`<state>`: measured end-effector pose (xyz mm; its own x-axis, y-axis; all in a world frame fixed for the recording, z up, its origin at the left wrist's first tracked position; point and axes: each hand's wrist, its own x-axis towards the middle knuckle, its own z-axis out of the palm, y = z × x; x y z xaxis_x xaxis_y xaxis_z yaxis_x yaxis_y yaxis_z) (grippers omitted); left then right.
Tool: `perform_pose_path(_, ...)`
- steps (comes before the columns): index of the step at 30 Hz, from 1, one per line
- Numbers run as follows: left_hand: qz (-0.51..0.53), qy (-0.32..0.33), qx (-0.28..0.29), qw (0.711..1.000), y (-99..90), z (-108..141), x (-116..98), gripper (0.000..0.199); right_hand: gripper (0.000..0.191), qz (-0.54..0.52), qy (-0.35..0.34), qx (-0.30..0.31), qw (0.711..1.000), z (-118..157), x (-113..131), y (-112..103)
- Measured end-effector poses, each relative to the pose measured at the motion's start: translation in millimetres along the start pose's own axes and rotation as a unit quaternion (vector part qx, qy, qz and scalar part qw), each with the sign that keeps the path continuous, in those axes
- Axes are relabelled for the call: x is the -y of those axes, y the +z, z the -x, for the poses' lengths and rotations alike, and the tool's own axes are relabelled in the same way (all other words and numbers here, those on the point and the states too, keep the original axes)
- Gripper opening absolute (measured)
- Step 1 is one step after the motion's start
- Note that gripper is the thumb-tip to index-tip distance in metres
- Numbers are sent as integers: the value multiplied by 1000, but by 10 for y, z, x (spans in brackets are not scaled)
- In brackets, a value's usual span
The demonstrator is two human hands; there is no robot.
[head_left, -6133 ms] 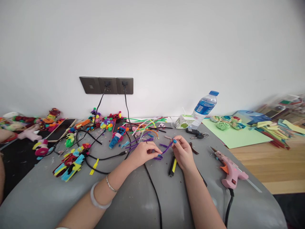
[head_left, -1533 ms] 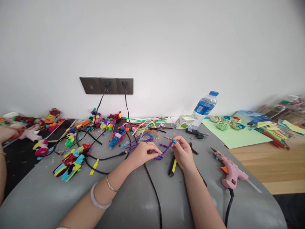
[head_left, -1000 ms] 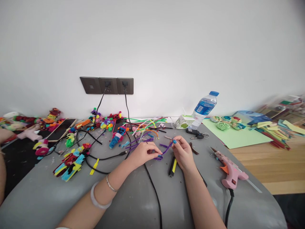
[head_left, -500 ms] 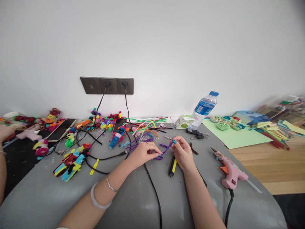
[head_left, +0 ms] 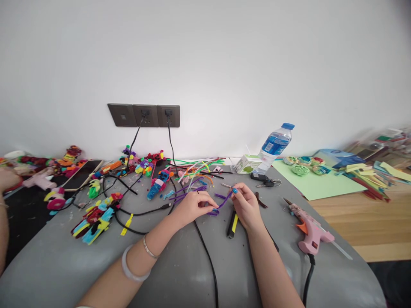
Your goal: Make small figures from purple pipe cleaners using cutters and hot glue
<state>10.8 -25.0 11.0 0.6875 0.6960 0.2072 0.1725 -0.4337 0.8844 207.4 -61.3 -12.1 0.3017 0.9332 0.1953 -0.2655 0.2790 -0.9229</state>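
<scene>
A purple pipe cleaner (head_left: 225, 201) stretches between my two hands above the grey table. My left hand (head_left: 197, 207) pinches its lower left end, where a purple loop shows under the fingertips. My right hand (head_left: 244, 206) pinches the upper right end between thumb and finger. More purple pipe cleaners (head_left: 181, 196) lie just behind my left hand. Beside my right hand is a black and yellow utility knife (head_left: 233, 224), its upper part partly hidden by that hand. A thin pale tip shows just behind the right fingertips; what it belongs to is unclear.
A pink glue gun (head_left: 311, 231) lies at right, its cord running forward. Behind stand a water bottle (head_left: 275, 147) and a drink carton (head_left: 248, 164), near keys (head_left: 269, 183). Pipe-cleaner figures (head_left: 98, 218), black cables (head_left: 205, 252) and a phone (head_left: 82, 174) spread leftward. Another person's hand (head_left: 9, 179) is at far left.
My hands and the purple pipe cleaner look nearly the same as before. At far left, the other person's hand has shifted slightly.
</scene>
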Motion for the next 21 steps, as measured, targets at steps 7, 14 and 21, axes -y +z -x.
perform_pose_path(7,-2,-4,2,1000,8,10,-11,14,26,13,-5,4,1000,-1,7,2)
perform_pose_path(14,3,-2,1,1000,8,8,-4,14,26,14,-4,4,1000,-2,13,6)
perform_pose_path(21,3,-5,0,1000,12,11,-3,14,26,8,-1,9,1000,-1,5,-3)
